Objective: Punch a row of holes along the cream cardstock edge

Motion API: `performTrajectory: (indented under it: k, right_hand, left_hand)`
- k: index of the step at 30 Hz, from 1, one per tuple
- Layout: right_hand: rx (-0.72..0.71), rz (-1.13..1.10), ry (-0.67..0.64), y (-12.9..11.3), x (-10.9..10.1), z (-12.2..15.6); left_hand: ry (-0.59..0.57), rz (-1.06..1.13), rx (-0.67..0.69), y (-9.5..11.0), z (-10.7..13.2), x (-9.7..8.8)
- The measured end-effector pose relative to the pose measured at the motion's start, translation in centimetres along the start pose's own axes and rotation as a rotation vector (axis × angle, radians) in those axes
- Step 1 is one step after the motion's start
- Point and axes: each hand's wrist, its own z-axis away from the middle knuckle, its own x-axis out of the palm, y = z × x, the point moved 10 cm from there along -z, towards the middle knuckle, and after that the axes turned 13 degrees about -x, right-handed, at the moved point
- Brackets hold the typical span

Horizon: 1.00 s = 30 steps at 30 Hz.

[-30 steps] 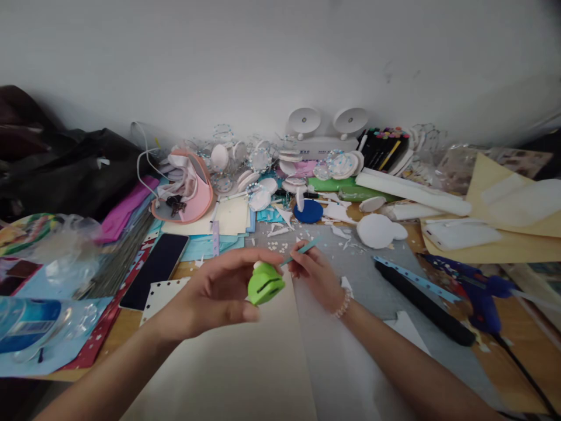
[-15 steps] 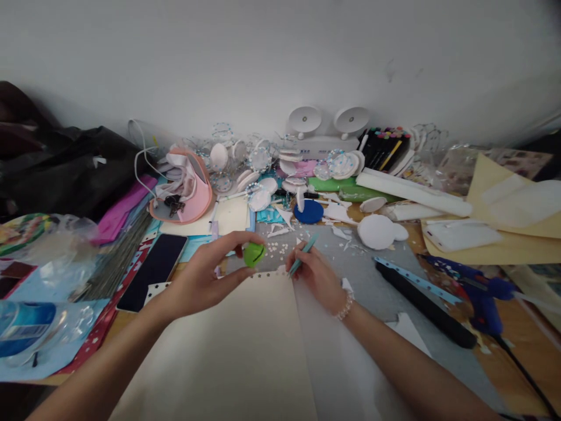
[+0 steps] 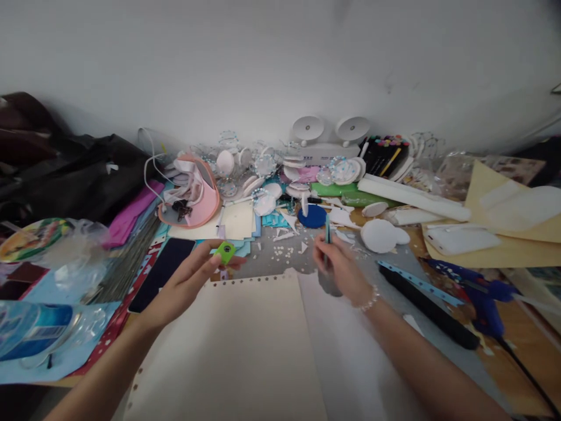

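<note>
My left hand [image 3: 197, 275] is closed on a small green craft punch [image 3: 225, 252], held above the upper left corner of a cream sheet [image 3: 232, 345]. Small shaped holes run along that sheet's top and left edges. My right hand [image 3: 342, 266] grips a slim teal pen-like tool [image 3: 328, 229], upright between the fingers; its lower end is hidden. This hand is over a white sheet [image 3: 350, 356] that lies to the right of the cream one. Tiny white cut-outs [image 3: 283, 252] are scattered on the grey mat [image 3: 263, 263] between my hands.
White discs with beaded wire [image 3: 265, 166] crowd the back by the wall. A phone [image 3: 164, 275], a pink visor cap [image 3: 205, 199] and a plastic bottle [image 3: 39, 330] lie left. Right are a black rod [image 3: 427, 307], a blue glue gun [image 3: 484, 298] and white discs [image 3: 379, 235].
My left hand has moved left with the punch and turned it, showing its round centre. My right hand has moved right, off the cream sheet's corner, tilting the teal tool upright.
</note>
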Motion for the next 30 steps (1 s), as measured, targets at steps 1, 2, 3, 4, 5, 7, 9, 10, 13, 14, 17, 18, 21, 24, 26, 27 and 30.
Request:
performTrajectory:
  k: [1, 2, 3, 4, 5, 7, 9, 10, 13, 14, 17, 18, 21, 24, 26, 27, 30]
  right_hand:
    - [-0.034, 0.162, -0.035, -1.1, -0.7, -0.3]
    - [-0.055, 0.325, -0.097, -1.9, -1.2, -0.4]
    - [-0.075, 0.516, -0.159, -2.5, -1.8, -0.4]
    - [-0.095, 0.732, -0.219, -3.0, -2.4, -0.4]
    - [-0.093, 0.943, -0.270, -3.0, -3.0, -0.2]
    - [-0.030, 1.290, -0.338, -2.4, -4.7, 0.5]
    - [0.038, 1.466, -0.403, -1.1, -6.0, 1.3]
    - [0.060, 1.500, -0.425, -0.5, -6.5, 1.6]
    - [-0.010, 1.540, -0.419, 0.2, -6.8, 2.2]
    - [-0.077, 1.553, -0.395, -0.3, -6.5, 2.2]
    - [-0.259, 1.455, -0.323, -2.6, -4.2, 2.8]
    - [-0.267, 1.338, -0.325, -3.3, -3.1, 3.2]
    - [-0.087, 0.893, -0.374, -4.5, 0.8, 5.1]
    - [-0.008, 0.587, -0.548, -5.9, 6.5, 7.9]
    - [0.036, 0.459, -0.670, -6.0, 9.6, 9.6]
    - [0.047, 0.412, -0.697, -5.9, 10.6, 10.2]
    - [0.041, 0.343, -0.633, -5.3, 11.4, 10.5]
  left_hand:
    - [-0.004, 0.000, -0.002, -0.3, 0.3, -0.2]
    - [-0.005, -0.003, -0.002, -0.5, 0.6, -0.5]
    - [-0.001, -0.008, 0.002, -0.8, 0.9, -0.9]
    - [0.005, -0.014, 0.006, -1.2, 1.2, -1.2]
    - [0.008, -0.017, 0.009, -1.5, 1.6, -1.5]
    - [0.012, 0.000, 0.007, -2.3, 2.4, -2.2]
    - [0.030, 0.041, 0.001, -3.2, 3.1, -3.0]
    - [0.049, 0.060, -0.004, -3.7, 3.5, -3.5]
    - [0.094, 0.105, -0.017, -5.0, 4.5, -4.8]
    - [0.095, 0.117, -0.023, -5.4, 4.7, -5.1]
    - [0.098, 0.089, -0.023, -6.3, 5.5, -5.2]
    - [0.111, 0.043, -0.007, -6.3, 5.7, -5.1]
    - [0.172, -0.180, 0.122, -4.8, 6.3, -3.7]
    - [0.139, -0.384, 0.265, -2.0, 6.6, 0.2]
    - [0.051, -0.458, 0.346, 0.0, 6.6, 3.8]
    - [0.013, -0.488, 0.376, 0.8, 6.6, 5.5]
    - [-0.091, -0.552, 0.435, 2.4, 6.7, 9.8]
